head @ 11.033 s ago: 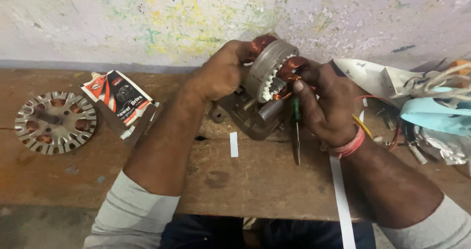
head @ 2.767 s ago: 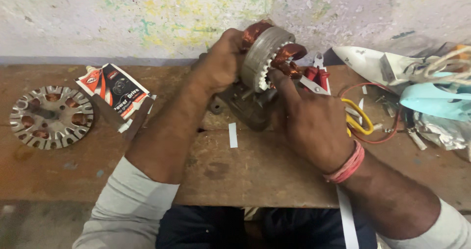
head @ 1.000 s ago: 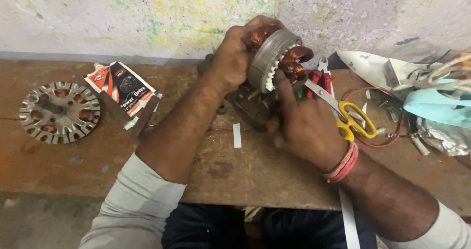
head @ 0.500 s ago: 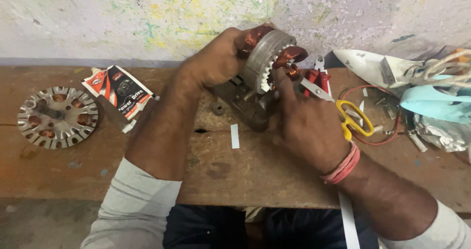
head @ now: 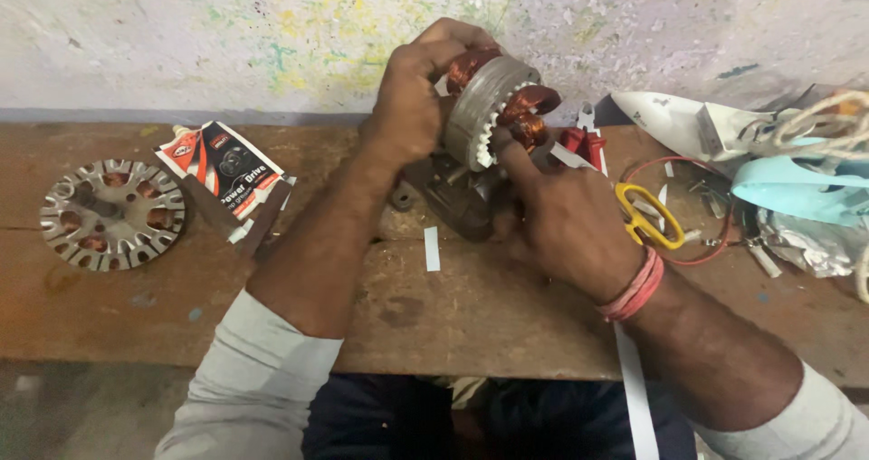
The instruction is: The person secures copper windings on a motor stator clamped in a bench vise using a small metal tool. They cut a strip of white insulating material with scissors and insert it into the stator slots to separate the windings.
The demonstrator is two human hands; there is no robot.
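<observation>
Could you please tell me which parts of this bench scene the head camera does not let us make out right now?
- Head view: the far face of the motor stator is hidden by the left hand.
- The right hand fingertips are tucked against the copper windings; what they pinch cannot be told.
- The yellow-handled scissors are partly covered by the right hand.
- The light-blue object is cut off by the right edge.
</observation>
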